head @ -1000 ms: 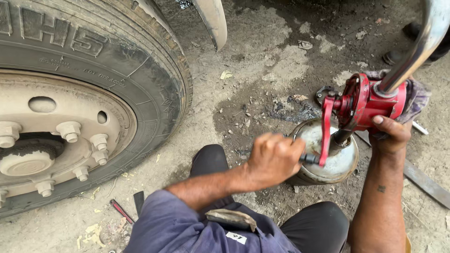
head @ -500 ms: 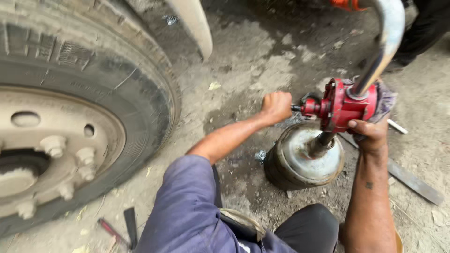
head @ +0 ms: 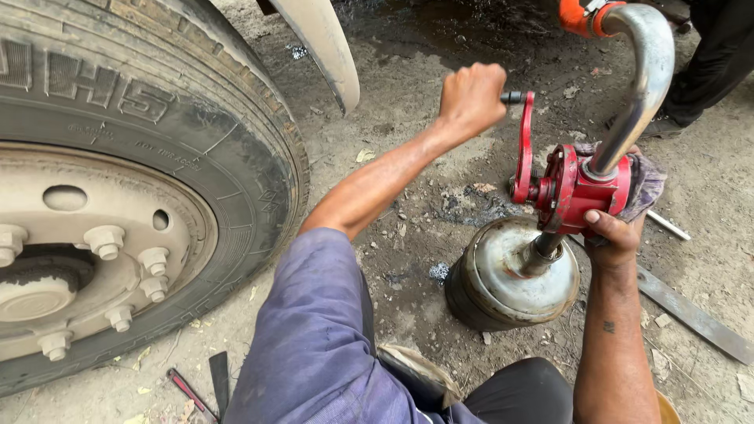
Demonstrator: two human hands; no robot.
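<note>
A red rotary hand pump (head: 580, 187) stands in a round grey metal can (head: 514, 276) on the dirt. My left hand (head: 471, 97) is shut on the black grip of the pump's red crank (head: 523, 143), which points up. My right hand (head: 611, 235) grips the pump body from below, with a cloth (head: 646, 179) bunched behind it. A curved silver outlet pipe (head: 646, 80) rises from the pump toward an orange fitting (head: 580, 16) at the top edge.
A big truck wheel (head: 118, 204) with lug nuts fills the left, a mudguard (head: 320, 49) above it. A flat metal bar (head: 691, 312) lies at the right. Small tools (head: 206, 383) lie near my knee. Another person's dark leg and shoe (head: 707, 63) stand at the top right.
My left hand has swung the crank from low beside the can up to the top of its turn. My right hand has stayed on the pump body.
</note>
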